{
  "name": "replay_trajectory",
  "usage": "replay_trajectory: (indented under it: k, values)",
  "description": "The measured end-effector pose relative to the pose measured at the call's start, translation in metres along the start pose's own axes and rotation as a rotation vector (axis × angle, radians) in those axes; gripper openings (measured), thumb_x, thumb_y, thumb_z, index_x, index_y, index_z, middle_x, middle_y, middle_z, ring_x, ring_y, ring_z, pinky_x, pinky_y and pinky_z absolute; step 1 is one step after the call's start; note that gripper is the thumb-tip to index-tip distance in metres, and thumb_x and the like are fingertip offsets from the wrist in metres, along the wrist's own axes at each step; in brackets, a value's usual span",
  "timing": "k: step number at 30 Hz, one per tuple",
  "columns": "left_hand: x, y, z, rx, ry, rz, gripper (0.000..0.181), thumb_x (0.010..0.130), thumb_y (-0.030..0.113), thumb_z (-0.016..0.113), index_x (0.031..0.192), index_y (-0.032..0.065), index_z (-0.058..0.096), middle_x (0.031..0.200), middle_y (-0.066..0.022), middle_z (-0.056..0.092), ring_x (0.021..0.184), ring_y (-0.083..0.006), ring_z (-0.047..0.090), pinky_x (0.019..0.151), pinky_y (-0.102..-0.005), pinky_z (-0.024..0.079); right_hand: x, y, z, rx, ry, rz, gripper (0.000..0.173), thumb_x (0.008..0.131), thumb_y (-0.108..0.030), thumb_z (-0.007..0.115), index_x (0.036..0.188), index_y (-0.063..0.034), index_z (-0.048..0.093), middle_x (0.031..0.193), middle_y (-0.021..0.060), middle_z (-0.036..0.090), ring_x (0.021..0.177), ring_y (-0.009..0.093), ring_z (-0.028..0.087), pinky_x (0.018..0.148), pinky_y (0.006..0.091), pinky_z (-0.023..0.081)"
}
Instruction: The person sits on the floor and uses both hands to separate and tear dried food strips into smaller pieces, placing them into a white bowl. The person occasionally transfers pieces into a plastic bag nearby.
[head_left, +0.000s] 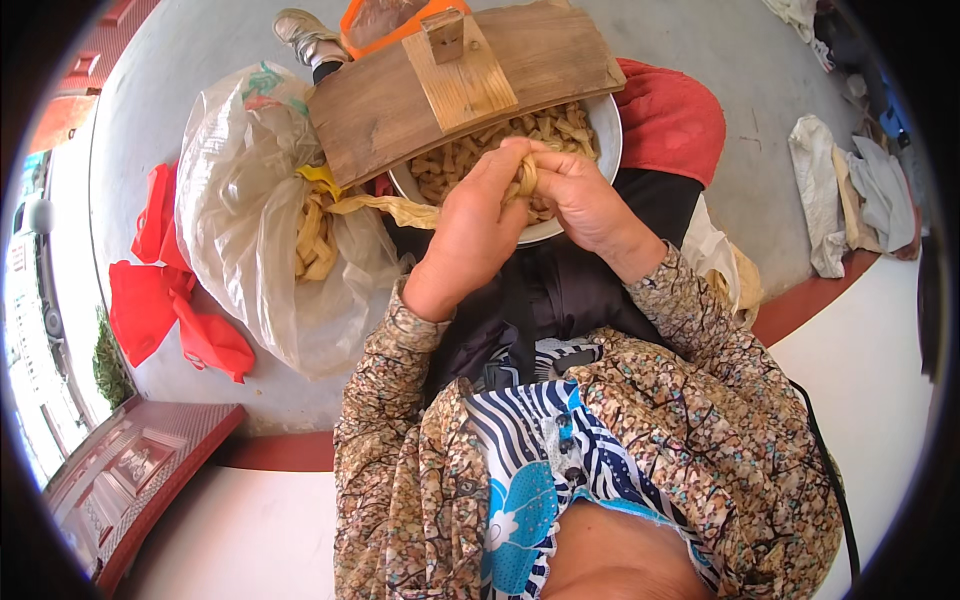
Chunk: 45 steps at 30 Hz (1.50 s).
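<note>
A pale yellow strip (390, 208), soft and flat like tofu skin, runs from a clear plastic bag (247, 225) into my hands. My left hand (484, 214) grips it, and my right hand (581, 191) pinches the looped end (527, 176) close by. Both hands meet over a white metal basin (611, 139) in my lap. Many small knotted pieces (559, 127) of the same yellowish material fill the basin. More folded strips (315, 244) lie in the bag's mouth. My fingers partly hide the loop.
Across the basin's far side lies a wooden board (367, 131) with a block (444, 36) standing on it. An orange bag (397, 22) stands beyond. Red fabric bags (150, 307) lie at left, a red cloth (667, 120) covers my right knee, and sacks (825, 195) lie at right.
</note>
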<state>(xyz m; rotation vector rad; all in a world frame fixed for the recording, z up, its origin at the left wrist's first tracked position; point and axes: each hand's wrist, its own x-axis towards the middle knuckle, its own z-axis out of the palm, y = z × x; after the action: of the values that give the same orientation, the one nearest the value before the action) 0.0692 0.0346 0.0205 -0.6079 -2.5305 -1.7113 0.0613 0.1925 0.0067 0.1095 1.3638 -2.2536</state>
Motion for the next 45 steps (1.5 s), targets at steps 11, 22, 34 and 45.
replay_trajectory:
  k: [11,22,34,45]
  values:
    - [0.010,-0.007,0.010,-0.475,0.137,-0.511,0.029,0.099,0.024,0.045,0.105,0.0001,0.059,0.073,-0.0066,0.057,0.061,-0.0141,0.052,0.056,-0.0295,0.042,0.009,-0.012,0.010,-1.025,0.121,-0.854,0.006,0.083,0.001,0.061,0.087,0.0043,0.062,0.117,0.0159,0.056,0.105,0.030,0.053,0.089,0.0321,0.044]
    - [-0.031,-0.003,-0.009,0.374,0.177,-0.035,0.005,0.087,0.010,0.061,0.090,0.0065,0.059,0.064,-0.0120,0.050,0.058,-0.0299,0.057,0.051,-0.0375,0.045,0.026,-0.021,-0.016,-0.301,0.115,-0.460,0.016,0.092,-0.010,0.059,0.102,0.0004,0.067,0.126,0.0039,0.052,0.107,0.012,0.053,0.093,0.0254,0.043]
    - [-0.007,0.004,-0.031,0.130,-0.186,-0.080,0.015,0.091,0.016,0.061,0.092,0.0013,0.064,0.067,-0.0092,0.057,0.057,-0.0182,0.052,0.054,-0.0317,0.042,0.007,-0.069,-0.005,-1.462,-0.489,-0.366,0.021,0.083,-0.024,0.064,0.092,-0.0060,0.063,0.077,0.0184,0.063,0.074,0.038,0.061,0.063,0.0440,0.048]
    - [0.038,-0.022,-0.061,-0.368,-0.130,-0.365,0.023,0.096,0.015,0.055,0.105,-0.0039,0.064,0.077,0.0038,0.054,0.072,-0.0051,0.046,0.065,-0.0207,0.038,0.040,-0.079,-0.014,-0.770,-0.135,-0.147,0.017,0.095,-0.015,0.058,0.101,-0.0007,0.063,0.072,-0.0027,0.055,0.068,0.006,0.049,0.061,0.0224,0.042]
